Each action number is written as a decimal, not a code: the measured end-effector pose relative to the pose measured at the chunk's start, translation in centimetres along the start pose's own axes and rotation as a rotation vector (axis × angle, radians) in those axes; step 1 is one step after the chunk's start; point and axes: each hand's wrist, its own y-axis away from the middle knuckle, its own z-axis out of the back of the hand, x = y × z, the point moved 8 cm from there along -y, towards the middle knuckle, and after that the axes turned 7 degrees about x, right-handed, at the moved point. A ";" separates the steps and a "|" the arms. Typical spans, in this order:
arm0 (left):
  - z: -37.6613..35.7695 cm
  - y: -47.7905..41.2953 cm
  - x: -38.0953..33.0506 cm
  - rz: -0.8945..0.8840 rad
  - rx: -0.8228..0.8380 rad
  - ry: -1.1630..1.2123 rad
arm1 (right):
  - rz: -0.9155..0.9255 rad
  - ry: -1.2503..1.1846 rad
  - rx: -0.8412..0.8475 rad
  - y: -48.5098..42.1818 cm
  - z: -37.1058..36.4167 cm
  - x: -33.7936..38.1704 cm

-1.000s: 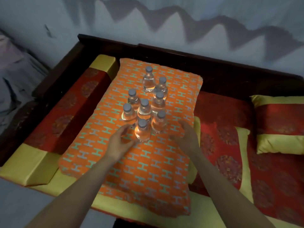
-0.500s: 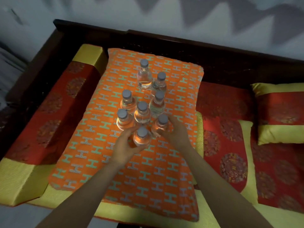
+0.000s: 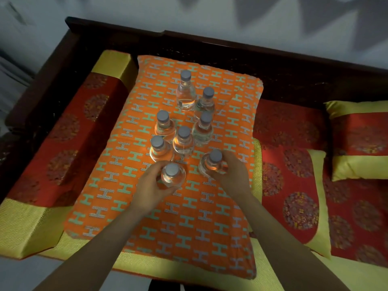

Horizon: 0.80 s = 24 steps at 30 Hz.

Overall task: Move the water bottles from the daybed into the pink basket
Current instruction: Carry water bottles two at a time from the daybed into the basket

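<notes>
Where both hands merely reached before, left hand point(image 3: 151, 186) and right hand point(image 3: 231, 173) each clasp a bottle.

Place was home, sitting or sleeping room. Dark carved wooden daybed frame point(image 3: 231, 45) stood against plain whitewashed wall point(image 3: 147, 11). Seat carried red brocade mattress with gold medallions and yellow borders point(image 3: 298, 206), matching red-and-yellow box bolster point(image 3: 69, 143) at left end, red-and-yellow square cushion point(image 3: 361, 139) at right. Orange quilted pad with teal H pattern point(image 3: 189, 227) lay on top. Soft furnishings, dim lighting, no work gear: domestic setting.
</notes>
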 end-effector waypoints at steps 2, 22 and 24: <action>-0.3 -0.1 0.0 -0.003 0.026 -0.004 | -0.001 0.000 0.002 -0.1 -0.2 -0.1; 1.1 2.4 -2.7 0.091 0.060 -0.016 | -0.119 -0.091 -0.116 7.3 5.0 -1.3; 1.2 2.6 -4.1 0.061 0.067 0.019 | -0.133 -0.065 -0.154 8.8 6.3 -1.3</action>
